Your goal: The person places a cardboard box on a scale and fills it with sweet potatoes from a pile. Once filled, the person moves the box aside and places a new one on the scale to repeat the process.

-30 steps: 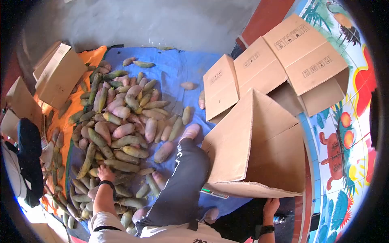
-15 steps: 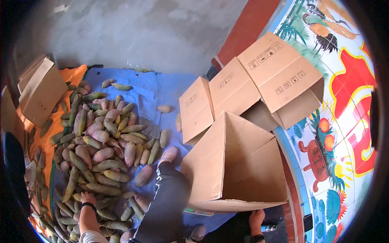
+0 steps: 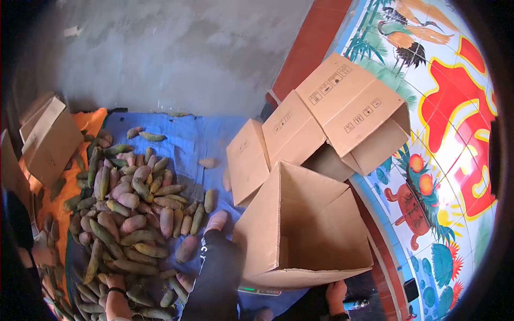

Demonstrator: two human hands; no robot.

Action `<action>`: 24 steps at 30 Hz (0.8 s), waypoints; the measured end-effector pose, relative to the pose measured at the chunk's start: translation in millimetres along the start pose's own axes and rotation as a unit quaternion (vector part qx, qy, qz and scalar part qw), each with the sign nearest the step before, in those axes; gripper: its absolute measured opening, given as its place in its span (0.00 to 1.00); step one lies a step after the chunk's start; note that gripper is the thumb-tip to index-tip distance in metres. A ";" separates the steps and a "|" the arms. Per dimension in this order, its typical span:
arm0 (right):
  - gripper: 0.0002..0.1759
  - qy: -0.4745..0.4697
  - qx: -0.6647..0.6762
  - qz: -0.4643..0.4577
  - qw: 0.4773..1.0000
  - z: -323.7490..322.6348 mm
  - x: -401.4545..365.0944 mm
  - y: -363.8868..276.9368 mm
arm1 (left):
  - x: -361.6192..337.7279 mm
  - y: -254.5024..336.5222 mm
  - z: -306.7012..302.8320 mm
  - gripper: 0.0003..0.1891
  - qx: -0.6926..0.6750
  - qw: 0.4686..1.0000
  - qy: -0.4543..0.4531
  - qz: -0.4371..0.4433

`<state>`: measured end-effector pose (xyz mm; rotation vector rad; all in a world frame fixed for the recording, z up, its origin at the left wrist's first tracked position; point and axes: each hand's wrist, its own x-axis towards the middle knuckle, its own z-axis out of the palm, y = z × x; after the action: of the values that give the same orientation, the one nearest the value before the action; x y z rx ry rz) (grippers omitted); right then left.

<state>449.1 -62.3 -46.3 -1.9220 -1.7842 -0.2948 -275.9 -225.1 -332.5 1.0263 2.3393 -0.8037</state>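
Observation:
My left hand [image 3: 111,281] is down in a heap of green and pinkish radishes [image 3: 128,200], its fingers curled on one near the front. A dark band circles that wrist. My right hand [image 3: 337,292] is below the front rim of a large open cardboard box [image 3: 256,235], beside my dark trouser leg [image 3: 308,305]. Its fingers look bent; anything inside them is hidden. The tilted-looking box opens toward me, with bare cardboard showing inside. Under its front edge is a scale [image 3: 262,291] with a green lit display.
More cardboard boxes [image 3: 342,101] lie behind the open one, beside a painted tile wall [image 3: 450,134]. My foot [image 3: 217,220] rests on the blue sheet [image 3: 176,136] beside the heap. At the left are another box [image 3: 51,144] and another person's hand [image 3: 43,255].
The view has shifted, so most things appear lower and slightly left. My left hand stays at the same spot in the heap. Another person's hand has appeared at the left.

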 end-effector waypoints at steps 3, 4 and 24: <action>0.09 -0.058 -0.020 0.048 0.997 -4.9 0.1 -6.5 | -21.8 -12.8 -3.8 0.16 0.033 0.992 0.103 0.061; 0.11 -0.072 -0.023 0.047 0.996 -7.1 1.1 -8.4 | -36.3 -11.9 -13.5 0.17 0.036 0.991 0.110 0.069; 0.13 0.009 0.059 0.031 0.998 5.9 -4.6 -5.2 | -255.9 81.7 -304.3 0.27 -0.625 0.569 0.427 0.321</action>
<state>442.5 -63.3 -52.5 -1.8824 -1.6873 -0.1810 -108.0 -104.8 16.9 1.3842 1.9115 1.7727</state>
